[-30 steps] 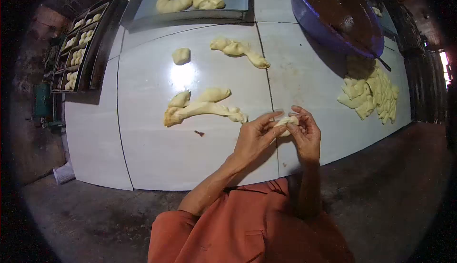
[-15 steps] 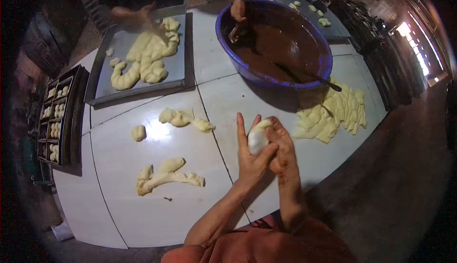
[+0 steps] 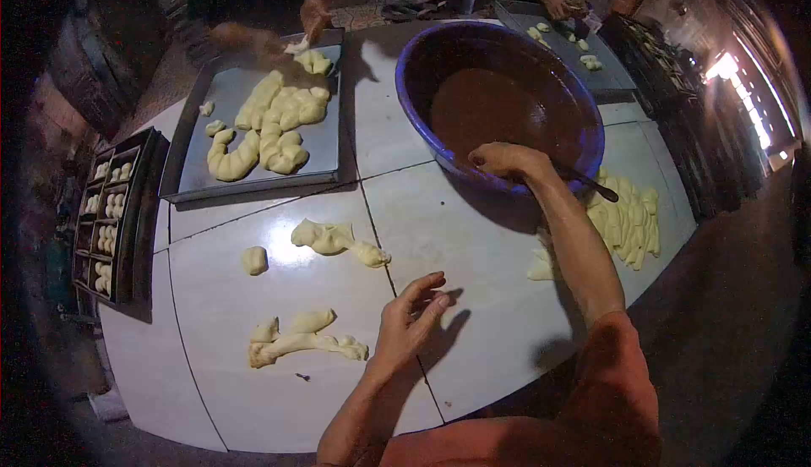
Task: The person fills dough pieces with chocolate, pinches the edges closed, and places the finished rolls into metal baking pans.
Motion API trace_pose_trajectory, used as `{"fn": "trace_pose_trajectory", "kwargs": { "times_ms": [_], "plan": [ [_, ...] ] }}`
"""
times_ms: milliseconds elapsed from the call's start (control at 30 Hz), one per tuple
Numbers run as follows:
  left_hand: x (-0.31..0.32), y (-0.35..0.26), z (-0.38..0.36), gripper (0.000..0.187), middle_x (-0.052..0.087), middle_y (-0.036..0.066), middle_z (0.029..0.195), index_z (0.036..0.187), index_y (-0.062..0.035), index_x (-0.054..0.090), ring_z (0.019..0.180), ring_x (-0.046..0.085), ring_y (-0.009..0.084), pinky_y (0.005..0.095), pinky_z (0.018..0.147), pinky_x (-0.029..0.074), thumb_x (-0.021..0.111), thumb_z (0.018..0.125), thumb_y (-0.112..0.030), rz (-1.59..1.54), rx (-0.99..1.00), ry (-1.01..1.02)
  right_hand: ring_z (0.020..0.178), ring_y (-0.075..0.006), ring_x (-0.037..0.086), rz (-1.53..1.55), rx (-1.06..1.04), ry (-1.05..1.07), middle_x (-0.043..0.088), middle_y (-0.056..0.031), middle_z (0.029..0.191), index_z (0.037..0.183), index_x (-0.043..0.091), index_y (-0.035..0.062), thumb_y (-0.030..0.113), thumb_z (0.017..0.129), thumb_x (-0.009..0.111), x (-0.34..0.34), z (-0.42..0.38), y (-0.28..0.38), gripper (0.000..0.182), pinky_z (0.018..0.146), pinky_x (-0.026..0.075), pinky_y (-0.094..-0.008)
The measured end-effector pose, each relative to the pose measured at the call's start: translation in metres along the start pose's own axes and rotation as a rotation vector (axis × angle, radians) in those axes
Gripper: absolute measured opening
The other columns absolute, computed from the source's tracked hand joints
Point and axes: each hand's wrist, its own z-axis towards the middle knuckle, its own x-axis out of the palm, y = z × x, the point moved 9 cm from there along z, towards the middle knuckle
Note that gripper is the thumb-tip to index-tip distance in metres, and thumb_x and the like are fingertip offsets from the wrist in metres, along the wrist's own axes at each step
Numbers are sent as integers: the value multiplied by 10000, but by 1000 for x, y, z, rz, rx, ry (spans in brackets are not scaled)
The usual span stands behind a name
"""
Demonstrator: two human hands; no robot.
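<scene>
Clock centred on left hand [image 3: 412, 323]: fingers loosely bent, thumb apart, above table [image 3: 498, 332]. Right hand [image 3: 505, 160] at 1 o'clock, over near rim of purple basin [image 3: 405, 91], fingers curled down; cannot tell whether pinching anything. Dark handle [image 3: 600, 186] juts past rim beside right forearm. Dough strips [image 3: 308, 348] at 9, twisted dough [image 3: 334, 240] between 10 and 11. Dough pile [image 3: 629, 226] at 2, near table's right edge. Bare tabletop at 3.

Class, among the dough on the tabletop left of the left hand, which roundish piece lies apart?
The small lump left of the twisted dough; that is elongated, and the lower pieces lie bunched together.
</scene>
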Motion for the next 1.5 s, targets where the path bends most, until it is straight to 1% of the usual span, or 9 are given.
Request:
{"fn": "trace_pose_trajectory", "kwargs": {
  "times_ms": [167,267,433,667,833,967,1133,1267,1500],
  "plan": [
    [-7,22,-10,408,645,181,1235,1315,45,582,1115,619,235,367,958,488,659,964,-149,-224,-170,-63,825,-258,616,68,21,2,680,-122,917,1026,649,-6,254,957,606,-34,-26,35,272,772,476,-417],
    [-3,24,-3,390,643,170,1245,1296,39,594,1131,616,231,365,972,489,659,964,-153,-281,-187,-53,758,-154,625,658,74,-250,663,-48,820,971,676,32,305,950,633,-56,-47,35,277,684,515,-349],
    [13,-29,28,406,639,139,1287,1333,3,583,1172,622,229,369,1023,483,637,982,-193,-57,-38,58,729,-84,616,1348,-43,-477,647,-27,865,1048,611,58,241,1005,631,-61,-88,80,189,644,511,-230],
    [11,-24,23,383,692,51,1159,1229,-37,650,1060,645,164,350,1008,482,549,1049,-359,-627,21,81,888,-91,636,1784,-113,-555,641,-15,990,1104,595,69,178,1008,594,40,-122,157,145,757,538,-247],
    [-55,17,-20,262,712,74,972,1132,16,685,864,664,145,277,774,542,706,952,-174,-521,-31,-172,1104,-171,611,1700,-10,-364,602,-70,1164,1164,594,55,143,912,678,96,-152,198,280,902,542,-330],
    [-80,24,-52,320,727,94,1030,1182,25,692,893,670,145,267,785,545,724,942,-185,-401,-38,-271,1238,-298,577,707,-132,-727,480,-147,1390,1312,589,48,95,814,803,104,-170,250,545,954,552,-393],
    [-105,3,-86,406,730,102,1075,1269,20,664,926,673,139,272,797,547,741,934,-198,21,307,-441,976,-230,679,712,-92,-854,619,-144,1177,1140,693,7,79,894,727,126,-171,286,259,811,569,-331],
    [-119,11,-93,401,731,98,1031,1231,15,684,879,681,137,254,777,550,731,942,-259,-177,41,-342,856,-115,646,1157,33,-647,703,-57,914,1093,696,-11,95,963,657,154,-151,296,172,768,522,-270],
    [-150,21,-105,361,730,65,970,1178,-6,696,828,689,131,272,740,571,752,920,-252,-230,-182,-218,1053,-174,635,1196,-237,-417,658,-111,1157,1187,670,-7,156,970,671,168,-160,328,271,878,525,-304]
  ]
}}
